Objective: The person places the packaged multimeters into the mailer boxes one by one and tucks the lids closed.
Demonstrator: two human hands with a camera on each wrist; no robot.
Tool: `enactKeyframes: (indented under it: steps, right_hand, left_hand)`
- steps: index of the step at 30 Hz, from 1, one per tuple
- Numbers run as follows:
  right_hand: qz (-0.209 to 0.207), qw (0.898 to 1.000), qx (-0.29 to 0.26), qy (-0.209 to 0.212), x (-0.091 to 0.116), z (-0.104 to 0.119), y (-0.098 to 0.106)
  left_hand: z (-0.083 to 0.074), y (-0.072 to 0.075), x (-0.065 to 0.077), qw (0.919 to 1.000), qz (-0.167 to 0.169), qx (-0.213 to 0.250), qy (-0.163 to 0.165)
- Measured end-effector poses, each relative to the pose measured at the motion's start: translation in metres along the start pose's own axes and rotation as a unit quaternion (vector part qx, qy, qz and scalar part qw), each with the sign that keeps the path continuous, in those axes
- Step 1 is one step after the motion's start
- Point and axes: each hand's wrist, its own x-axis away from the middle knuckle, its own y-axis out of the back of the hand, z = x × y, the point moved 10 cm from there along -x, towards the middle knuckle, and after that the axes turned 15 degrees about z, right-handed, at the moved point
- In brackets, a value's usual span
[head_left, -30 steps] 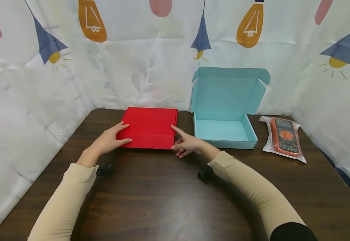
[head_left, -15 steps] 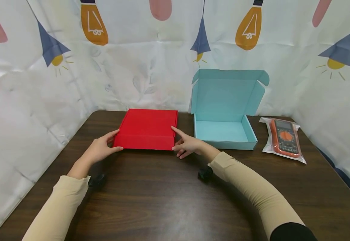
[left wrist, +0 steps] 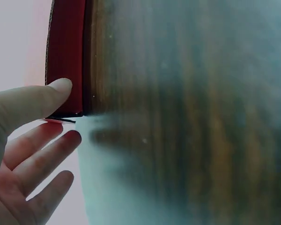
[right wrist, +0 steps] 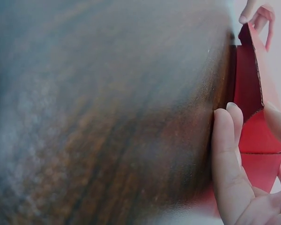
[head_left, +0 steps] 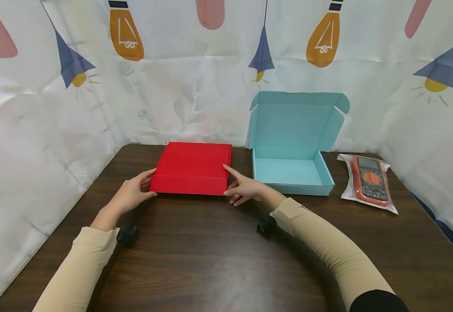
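A closed red cardboard mailer box (head_left: 195, 160) lies toward the back of the table. At its front left corner, the left hand (head_left: 127, 197) touches it with outstretched fingers. In the left wrist view the thumb (left wrist: 61, 89) lies on the front face, and the other fingers are spread by the side. The right hand (head_left: 246, 188) is at the opposite front corner, its index finger reaching along the right edge of the lid. Seen from the right wrist, the lid's front flap (right wrist: 257, 65) stands slightly off the box front.
A light blue mailer box (head_left: 289, 169) stands right of the red one with its lid raised. Farther right lies an orange multimeter (head_left: 370, 180) in a clear plastic bag. A printed curtain (head_left: 218, 86) hangs behind the dark wooden table (head_left: 195, 260).
The left hand has drawn back from over the red box to its front left corner. The right hand keeps its place at the right corner. The camera view shifts slightly.
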Motion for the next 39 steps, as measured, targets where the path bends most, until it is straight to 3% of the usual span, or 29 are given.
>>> enactKeyframes:
  steps: [14, 23, 29, 39]
  right_hand:
    - [0.005, 1.0, -0.006, -0.003, 0.002, 0.0, -0.002]
    - [0.006, 1.0, -0.001, -0.001, 0.002, 0.001, -0.002]
    - [0.014, 1.0, -0.007, -0.002, 0.001, 0.001, -0.004]
    - [0.011, 1.0, -0.01, -0.006, 0.004, 0.004, 0.0]
  left_hand:
    - [-0.01, 0.005, -0.002, 0.9969, 0.009, -0.071, -0.035]
    - [-0.005, 0.007, 0.0, 0.998, -0.002, -0.052, -0.035]
    - [-0.005, 0.009, 0.0, 0.9983, 0.011, -0.054, -0.018]
    - [-0.013, 0.009, -0.003, 0.998, 0.027, -0.052, -0.026]
